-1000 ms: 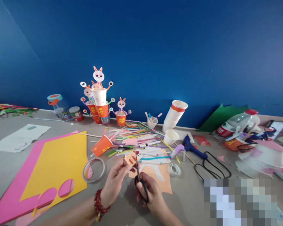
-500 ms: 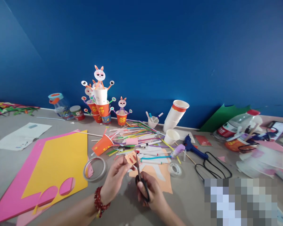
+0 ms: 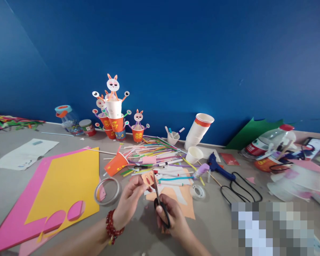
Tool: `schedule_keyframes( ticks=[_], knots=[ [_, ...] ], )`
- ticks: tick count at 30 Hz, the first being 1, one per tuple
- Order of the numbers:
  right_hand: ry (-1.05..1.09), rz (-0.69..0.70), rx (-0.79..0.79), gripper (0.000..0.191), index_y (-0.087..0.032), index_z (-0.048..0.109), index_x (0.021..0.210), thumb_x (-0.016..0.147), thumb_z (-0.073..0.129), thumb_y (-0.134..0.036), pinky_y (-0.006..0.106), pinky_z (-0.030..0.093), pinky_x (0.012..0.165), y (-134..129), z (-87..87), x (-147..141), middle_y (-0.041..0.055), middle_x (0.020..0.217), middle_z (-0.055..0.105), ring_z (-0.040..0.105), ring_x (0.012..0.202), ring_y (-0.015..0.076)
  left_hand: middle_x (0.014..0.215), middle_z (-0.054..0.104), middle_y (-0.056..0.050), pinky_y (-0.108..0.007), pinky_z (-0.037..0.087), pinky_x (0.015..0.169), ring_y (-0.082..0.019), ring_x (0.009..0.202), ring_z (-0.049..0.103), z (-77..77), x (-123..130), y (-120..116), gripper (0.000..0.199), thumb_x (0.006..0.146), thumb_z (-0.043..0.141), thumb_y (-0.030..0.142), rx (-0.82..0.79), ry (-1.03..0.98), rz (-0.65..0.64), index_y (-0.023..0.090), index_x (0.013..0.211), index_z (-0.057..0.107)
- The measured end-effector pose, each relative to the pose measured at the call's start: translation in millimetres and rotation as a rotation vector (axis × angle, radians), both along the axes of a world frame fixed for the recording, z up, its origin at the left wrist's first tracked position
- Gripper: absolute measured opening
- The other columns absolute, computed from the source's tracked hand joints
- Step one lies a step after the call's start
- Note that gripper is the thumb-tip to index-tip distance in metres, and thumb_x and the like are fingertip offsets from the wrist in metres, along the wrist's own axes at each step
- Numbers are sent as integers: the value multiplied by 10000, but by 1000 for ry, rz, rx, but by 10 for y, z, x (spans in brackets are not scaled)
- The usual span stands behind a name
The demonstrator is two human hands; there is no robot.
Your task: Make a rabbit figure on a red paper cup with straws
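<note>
Left hand [image 3: 129,200] is pinching a small orange paper piece [image 3: 148,178] between thumb and fingers. Paper is sitting just past the fingertips, held above the worktop [image 3: 138,241], its drawn ears [image 3: 150,177] facing the camera. Right hand [image 3: 172,215] is gripping the scissors [image 3: 165,212], thumb and fingers closing around the black handles; the blades are meeting the paper at its right side. Can't tell how far the blades are opening.

Left forearm is coming in from lower left, palm side turning inward, red bead bracelet [image 3: 112,225] circling the wrist. Right forearm is reaching in from lower right, hand angling up-left.

Scissors are pointing away from the person, long axis leaning slightly left at the tips. Drawn ears are running lengthwise away too, tops tilting left.

Grey tape roll [image 3: 105,203] is lying left of the left hand; a larger orange sheet [image 3: 188,208] is lying beyond the right hand, with a clear tape roll [image 3: 197,192] just beside it. Blue glue gun [image 3: 219,170] is resting farther right.
</note>
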State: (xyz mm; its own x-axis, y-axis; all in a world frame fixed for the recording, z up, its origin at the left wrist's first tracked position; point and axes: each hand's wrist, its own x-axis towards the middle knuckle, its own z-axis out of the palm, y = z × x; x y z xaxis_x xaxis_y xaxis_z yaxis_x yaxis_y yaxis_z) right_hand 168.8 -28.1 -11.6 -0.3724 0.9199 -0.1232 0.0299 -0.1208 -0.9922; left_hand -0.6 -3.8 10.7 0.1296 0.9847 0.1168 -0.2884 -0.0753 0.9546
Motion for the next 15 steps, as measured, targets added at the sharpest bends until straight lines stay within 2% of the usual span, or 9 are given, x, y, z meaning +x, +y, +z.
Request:
schedule_keyframes(
  ticks=[15],
  knots=[
    [41, -6, -7, 610, -225, 403, 698, 740, 576, -809, 183, 259, 373, 11, -51, 13, -63, 449, 476, 391, 354, 67, 872, 653, -42, -307, 441, 846, -201, 876, 599, -15, -48, 13, 171, 929, 590, 283, -4, 26, 32, 174, 803, 628]
  ],
)
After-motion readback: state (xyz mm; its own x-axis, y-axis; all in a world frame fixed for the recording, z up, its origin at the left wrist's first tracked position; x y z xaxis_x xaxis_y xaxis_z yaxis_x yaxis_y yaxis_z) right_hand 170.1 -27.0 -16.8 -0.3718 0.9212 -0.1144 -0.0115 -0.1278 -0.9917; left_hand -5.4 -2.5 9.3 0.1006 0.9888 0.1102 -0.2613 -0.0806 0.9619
